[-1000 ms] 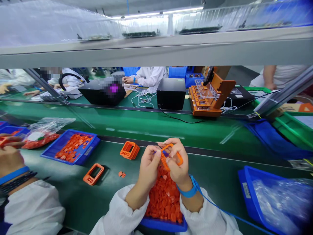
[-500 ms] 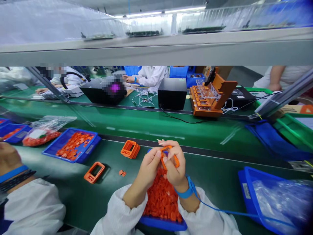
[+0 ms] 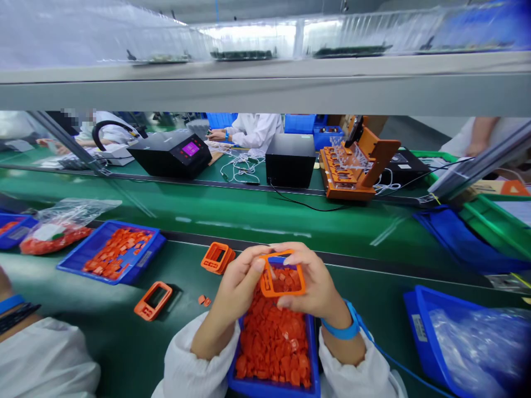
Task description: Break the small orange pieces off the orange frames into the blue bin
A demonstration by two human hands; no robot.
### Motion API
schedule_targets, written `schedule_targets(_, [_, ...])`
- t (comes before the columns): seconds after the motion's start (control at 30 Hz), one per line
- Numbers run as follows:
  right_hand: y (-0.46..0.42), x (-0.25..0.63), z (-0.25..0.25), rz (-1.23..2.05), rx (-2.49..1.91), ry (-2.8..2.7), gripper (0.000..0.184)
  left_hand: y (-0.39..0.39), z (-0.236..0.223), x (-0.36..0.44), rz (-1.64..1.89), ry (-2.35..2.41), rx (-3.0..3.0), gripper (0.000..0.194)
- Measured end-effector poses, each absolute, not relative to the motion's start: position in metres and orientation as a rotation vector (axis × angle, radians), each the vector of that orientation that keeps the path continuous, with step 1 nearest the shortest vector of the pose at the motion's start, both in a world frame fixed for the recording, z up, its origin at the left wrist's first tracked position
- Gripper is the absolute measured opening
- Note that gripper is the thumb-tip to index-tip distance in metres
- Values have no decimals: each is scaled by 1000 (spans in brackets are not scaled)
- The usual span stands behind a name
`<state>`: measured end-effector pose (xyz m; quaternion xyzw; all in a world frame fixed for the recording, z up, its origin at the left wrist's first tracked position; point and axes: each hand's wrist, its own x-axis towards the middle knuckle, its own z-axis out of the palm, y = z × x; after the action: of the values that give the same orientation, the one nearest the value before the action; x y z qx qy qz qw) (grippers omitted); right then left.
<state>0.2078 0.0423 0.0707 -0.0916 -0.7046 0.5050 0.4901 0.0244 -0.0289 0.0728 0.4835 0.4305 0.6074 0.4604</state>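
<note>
Between both my hands is an orange plastic frame (image 3: pixel 284 294) with a rectangular opening, its face turned toward me. My left hand (image 3: pixel 241 281) pinches its left side between thumb and fingers. My right hand (image 3: pixel 316 279) grips the right side, thumb low and fingers curled over the top edge. Directly below stands a blue bin (image 3: pixel 315 354) heaped with small orange plastic pieces (image 3: pixel 274 342). To the left, a short stack of similar orange frames (image 3: pixel 217 257) and a single orange frame (image 3: pixel 153 301) rest on the green table, with a few small loose orange pieces (image 3: pixel 204 300) near them.
Further left are a blue tray (image 3: pixel 143 260) of orange pieces and a clear bag (image 3: pixel 53 237) of orange parts. A co-worker's sleeve (image 3: pixel 50 359) reaches in there. At right sits a blue bin (image 3: pixel 418 326) with plastic bags. A blue cord (image 3: pixel 409 376) trails from my right wristband.
The orange frame has turned from tilted to facing me, and my right hand has shifted right to its side. The co-worker's arm at left has drawn back toward the edge.
</note>
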Motion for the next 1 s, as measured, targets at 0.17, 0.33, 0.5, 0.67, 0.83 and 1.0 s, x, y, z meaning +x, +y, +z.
schedule_targets(0.17, [42, 210, 64, 1251, -232, -1595, 70, -46, 80, 27, 1579, 810, 1184, 83])
schedule_targets(0.33, [37, 204, 61, 1301, -257, -1571, 76, -51, 76, 27, 1599, 903, 1184, 82])
schedule_targets(0.5, [37, 203, 57, 1325, -291, -1542, 78, -52, 77, 25, 1598, 967, 1181, 90])
schedule_targets(0.67, [39, 202, 60, 1330, -240, -1532, 80, -54, 88, 29, 1612, 974, 1222, 88])
schedule_targets(0.83, [33, 209, 83, 1060, -266, -1739, 98, -63, 87, 14, 1565, 1255, 1360, 82])
schedule_targets(1.0, [2, 215, 109, 740, -109, -1907, 61, -89, 63, -57, 1522, 1859, 1379, 78])
